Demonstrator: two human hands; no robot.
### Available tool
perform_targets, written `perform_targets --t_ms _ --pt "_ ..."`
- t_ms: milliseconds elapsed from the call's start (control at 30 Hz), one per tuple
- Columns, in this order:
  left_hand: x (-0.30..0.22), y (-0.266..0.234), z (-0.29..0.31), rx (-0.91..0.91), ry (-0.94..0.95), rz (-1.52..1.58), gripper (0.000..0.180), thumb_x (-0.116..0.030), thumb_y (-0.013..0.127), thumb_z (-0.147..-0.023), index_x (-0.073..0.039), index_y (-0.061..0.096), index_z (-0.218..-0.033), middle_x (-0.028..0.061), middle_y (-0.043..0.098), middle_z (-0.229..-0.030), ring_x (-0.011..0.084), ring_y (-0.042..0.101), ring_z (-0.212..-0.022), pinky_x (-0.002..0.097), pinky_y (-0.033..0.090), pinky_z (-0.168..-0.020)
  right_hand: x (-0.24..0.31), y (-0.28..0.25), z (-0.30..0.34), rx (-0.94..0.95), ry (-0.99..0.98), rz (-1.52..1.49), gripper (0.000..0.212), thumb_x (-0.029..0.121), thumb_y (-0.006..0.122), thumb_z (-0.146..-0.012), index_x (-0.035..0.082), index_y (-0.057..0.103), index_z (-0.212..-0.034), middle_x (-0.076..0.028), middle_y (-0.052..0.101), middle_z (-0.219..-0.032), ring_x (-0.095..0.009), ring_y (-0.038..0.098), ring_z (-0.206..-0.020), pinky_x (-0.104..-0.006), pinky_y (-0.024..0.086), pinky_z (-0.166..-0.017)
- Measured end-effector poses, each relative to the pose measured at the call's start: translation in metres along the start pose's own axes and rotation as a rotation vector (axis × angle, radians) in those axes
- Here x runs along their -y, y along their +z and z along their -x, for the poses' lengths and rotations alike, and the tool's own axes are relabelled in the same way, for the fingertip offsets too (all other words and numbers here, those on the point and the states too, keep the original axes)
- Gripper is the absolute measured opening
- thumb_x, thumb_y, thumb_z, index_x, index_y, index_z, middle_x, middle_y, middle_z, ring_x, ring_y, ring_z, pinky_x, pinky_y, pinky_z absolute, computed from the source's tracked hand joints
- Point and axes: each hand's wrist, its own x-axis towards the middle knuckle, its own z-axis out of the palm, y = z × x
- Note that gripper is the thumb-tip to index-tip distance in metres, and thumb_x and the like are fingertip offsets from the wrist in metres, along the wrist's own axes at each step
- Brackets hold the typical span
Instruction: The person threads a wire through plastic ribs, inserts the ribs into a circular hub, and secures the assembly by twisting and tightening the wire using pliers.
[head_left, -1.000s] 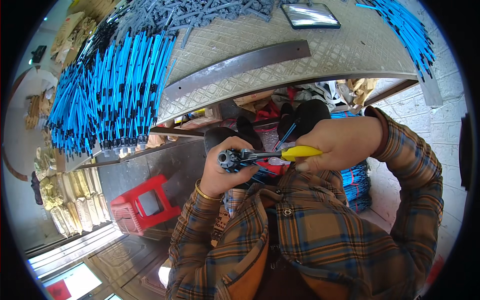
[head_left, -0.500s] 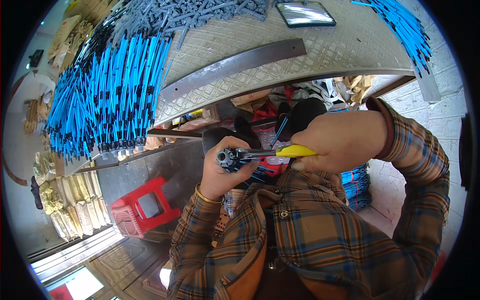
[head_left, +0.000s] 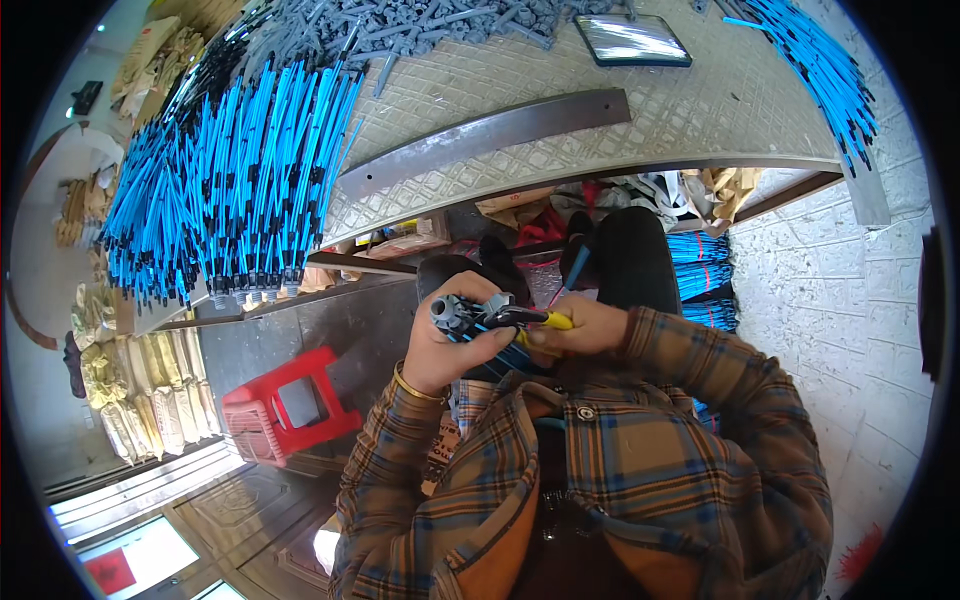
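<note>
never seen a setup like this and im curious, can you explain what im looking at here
There is no machine: these are a person's own two bare hands. A wide fisheye camera worn on the head looks down at them, so straight edges bend near the rim.

The left hand holds a bunch of grey-ended pieces. The right hand holds a yellow-handled tool, apparently pliers, against or close to the bunch.

On the table lie blue rods with black sections, grey parts and a flat metal bar.
</note>
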Motion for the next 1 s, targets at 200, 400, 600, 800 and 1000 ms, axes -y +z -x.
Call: perform_targets --t_ms 200,400,600,800,1000 --pt "0.005 -0.001 -0.001 -0.059 -0.004 0.096 0.025 -0.004 0.068 -0.067 -0.004 0.053 -0.087 0.0103 0.057 -0.089 0.0152 0.054 -0.079 0.0269 0.043 -0.072 0.02 -0.02 0.011 -0.135 -0.16 0.389 0.032 0.034 0.06 -0.085 0.002 0.063 -0.085 -0.007 0.06 -0.07 -0.017 0.058 -0.065 -0.0303 0.045 -0.059" --pt "0.006 -0.001 -0.007 -0.012 0.008 0.086 0.024 -0.002 0.067 -0.067 -0.003 0.054 -0.087 0.0099 0.057 -0.088 0.0151 0.055 -0.079 0.0273 0.044 -0.071 0.068 -0.039 0.035 -0.151 -0.223 0.824 0.027 0.028 0.063 -0.081 0.002 0.062 -0.087 -0.013 0.057 -0.085 -0.028 0.057 -0.078 -0.0338 0.046 -0.067" --pt "0.008 0.0 -0.007 0.008 -0.009 0.05 0.025 0.002 0.066 -0.066 -0.003 0.054 -0.088 0.0094 0.058 -0.086 0.0156 0.056 -0.08 0.0283 0.045 -0.072 0.104 -0.039 0.045 -0.078 -0.062 0.984 0.03 0.031 0.063 -0.081 0.003 0.064 -0.091 -0.013 0.057 -0.091 -0.03 0.057 -0.083 -0.0355 0.046 -0.072" --pt "0.007 0.004 -0.01 0.026 -0.015 0.042 0.026 0.003 0.066 -0.066 -0.003 0.055 -0.088 0.0087 0.058 -0.085 0.0153 0.056 -0.079 0.0276 0.045 -0.071 0.126 -0.04 0.051 -0.029 0.019 1.182 0.031 0.034 0.062 -0.08 0.004 0.064 -0.09 -0.013 0.057 -0.089 -0.03 0.057 -0.082 -0.0368 0.046 -0.071" --pt "0.004 0.005 -0.013 0.044 -0.026 -0.006 0.024 0.002 0.067 -0.065 -0.003 0.055 -0.086 0.0077 0.058 -0.086 0.0143 0.055 -0.078 0.0262 0.043 -0.071 0.139 -0.038 0.055 -0.013 0.068 1.274 0.033 0.037 0.06 -0.082 0.004 0.063 -0.086 -0.014 0.057 -0.083 -0.032 0.057 -0.078 -0.0385 0.045 -0.067"
